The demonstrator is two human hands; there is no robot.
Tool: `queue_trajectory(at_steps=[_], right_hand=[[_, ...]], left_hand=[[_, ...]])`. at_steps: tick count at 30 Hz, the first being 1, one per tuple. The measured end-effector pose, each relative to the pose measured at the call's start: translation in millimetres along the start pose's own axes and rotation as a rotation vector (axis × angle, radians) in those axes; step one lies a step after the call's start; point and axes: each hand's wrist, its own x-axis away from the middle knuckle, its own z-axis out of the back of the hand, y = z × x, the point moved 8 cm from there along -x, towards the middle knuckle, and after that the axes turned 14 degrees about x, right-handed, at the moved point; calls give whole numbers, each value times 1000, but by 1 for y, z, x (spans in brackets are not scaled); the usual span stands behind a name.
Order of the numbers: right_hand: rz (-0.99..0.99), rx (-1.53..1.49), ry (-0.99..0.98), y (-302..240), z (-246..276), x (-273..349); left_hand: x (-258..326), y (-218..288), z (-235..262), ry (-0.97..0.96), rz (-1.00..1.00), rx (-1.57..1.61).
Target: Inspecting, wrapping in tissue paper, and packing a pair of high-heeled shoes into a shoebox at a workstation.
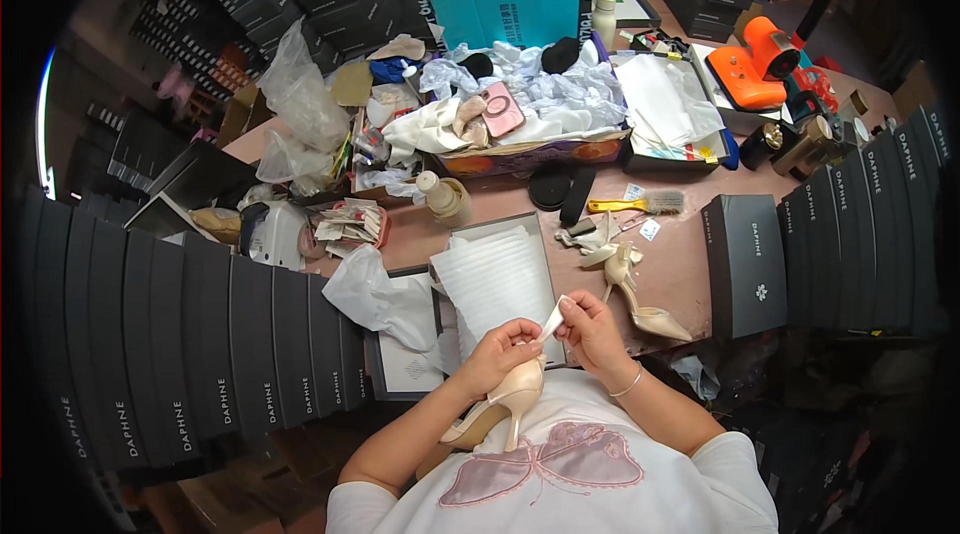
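A beige high-heeled shoe (pixel 518 386) rests against my chest, its slim heel pointing down. My left hand (pixel 497 357) is closed at the shoe's upper edge, with the fingers bent together. A small white strip (pixel 553 320) runs between both hands. My right hand (pixel 597 332) pinches its upper end between thumb and fingers. What the strip is made of is hard to tell. Another beige heeled shoe (pixel 640 299), with an ankle strap, lies on the table to the right of my hands.
Before me lies an open shoebox (pixel 543 269) with white foam sheets (pixel 487 279). Rows of dark shoeboxes (pixel 200 334) flank both sides. A yellow-handled brush (pixel 640 204), a pump bottle (pixel 440 196) and a carton of crumpled paper (pixel 540 152) stand farther back, near an orange device (pixel 745 74).
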Motion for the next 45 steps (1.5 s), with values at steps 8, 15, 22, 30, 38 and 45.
queue_trajectory(at_steps=[8, 15, 22, 30, 38, 45], right_hand=[[-86, -34, -145, 1, 3, -5], [-140, 52, -174, 17, 1, -6], [-100, 138, -138, 18, -19, 0], [-138, 136, -194, 29, -48, 4], [-178, 196, -245, 37, -63, -2], [-54, 348, -173, 16, -53, -20]], left_hand=[[11, -5, -2, 204, -15, -2], [20, -3, 10, 289, -76, 89], [18, 11, 13, 135, -99, -46], [25, 42, 19, -63, -340, -261], [25, 37, 29, -67, -146, -38], [29, 56, 24, 0, -373, -238]])
